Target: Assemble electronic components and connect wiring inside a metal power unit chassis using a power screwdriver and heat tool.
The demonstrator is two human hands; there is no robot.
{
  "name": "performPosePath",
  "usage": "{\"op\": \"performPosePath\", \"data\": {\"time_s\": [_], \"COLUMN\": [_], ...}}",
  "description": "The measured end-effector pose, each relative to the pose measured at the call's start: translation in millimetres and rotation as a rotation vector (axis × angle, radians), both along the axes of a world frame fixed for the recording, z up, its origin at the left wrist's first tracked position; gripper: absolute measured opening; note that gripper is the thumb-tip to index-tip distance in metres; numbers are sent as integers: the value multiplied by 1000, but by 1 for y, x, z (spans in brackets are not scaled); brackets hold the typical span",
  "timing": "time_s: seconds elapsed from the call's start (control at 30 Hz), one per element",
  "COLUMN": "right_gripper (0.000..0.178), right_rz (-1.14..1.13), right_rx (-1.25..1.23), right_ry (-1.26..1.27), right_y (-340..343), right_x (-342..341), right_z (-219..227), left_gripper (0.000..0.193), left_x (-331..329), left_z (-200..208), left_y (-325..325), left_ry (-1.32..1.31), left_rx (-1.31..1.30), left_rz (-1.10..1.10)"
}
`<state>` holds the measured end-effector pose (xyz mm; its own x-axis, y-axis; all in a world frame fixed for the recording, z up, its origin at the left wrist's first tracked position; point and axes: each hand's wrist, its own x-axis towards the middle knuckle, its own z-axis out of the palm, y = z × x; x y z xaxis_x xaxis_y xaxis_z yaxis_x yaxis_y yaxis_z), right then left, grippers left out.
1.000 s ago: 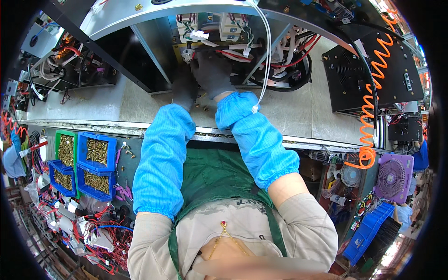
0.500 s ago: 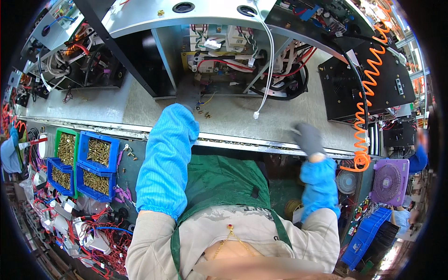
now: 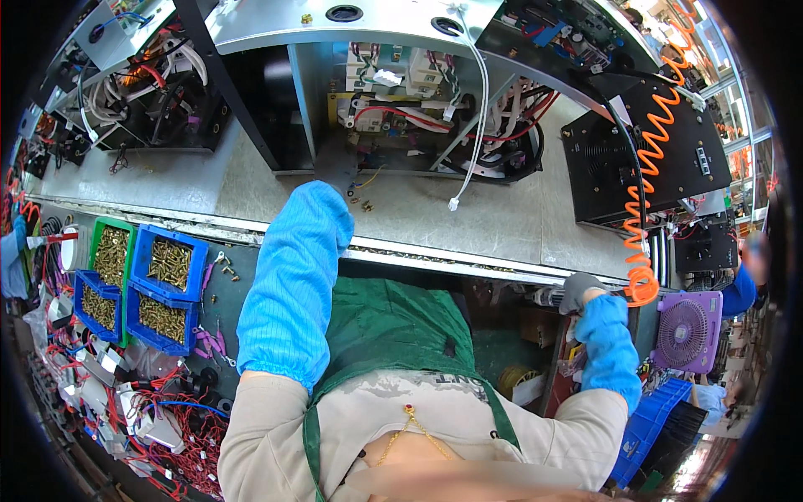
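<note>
Withdrawn from the open cabinet (image 3: 385, 27) since the earlier frame, right hand (image 3: 579, 293) sits at a cylindrical tool (image 3: 548, 297), well right and forward of it; fingers' opening and hold cannot be told. Left hand (image 3: 336, 161), at the cabinet's front, is shadowed, likewise indeterminable. Screws (image 3: 366, 206) lie before the cabinet; orange coil (image 3: 642, 287) partly hides a black box (image 3: 602, 142) right of it

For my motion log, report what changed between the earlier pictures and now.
The right hand left the open cabinet and moved right and back toward the body; it is now at a grey cylindrical thing by the bench's front edge, grip unclear. The left hand stayed by the cabinet, largely hidden; the screw trays stayed put.
</note>
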<state>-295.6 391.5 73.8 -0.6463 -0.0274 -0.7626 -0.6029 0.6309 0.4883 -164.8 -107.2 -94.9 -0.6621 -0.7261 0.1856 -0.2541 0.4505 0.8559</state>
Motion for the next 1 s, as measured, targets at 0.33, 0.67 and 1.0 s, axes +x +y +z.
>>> {"op": "performPosePath", "data": {"time_s": [0.33, 0.67, 1.0], "right_gripper": [39, 83, 87], "right_rz": [-467, -1697, -1215], "right_rx": [-1213, -1770, -1743], "right_ry": [-275, -1460, -1006], "right_y": [-77, -149, -169], "right_x": [102, 173, 192], "right_z": [-2, -107, -62], "left_gripper": [33, 37, 32], "left_x": [14, 27, 21], "left_z": [35, 72, 58], "left_y": [11, 25, 19], "left_ry": [-171, -166, -191], "left_rx": [-213, -91, -96], "left_rz": [-97, -52, -27]}}
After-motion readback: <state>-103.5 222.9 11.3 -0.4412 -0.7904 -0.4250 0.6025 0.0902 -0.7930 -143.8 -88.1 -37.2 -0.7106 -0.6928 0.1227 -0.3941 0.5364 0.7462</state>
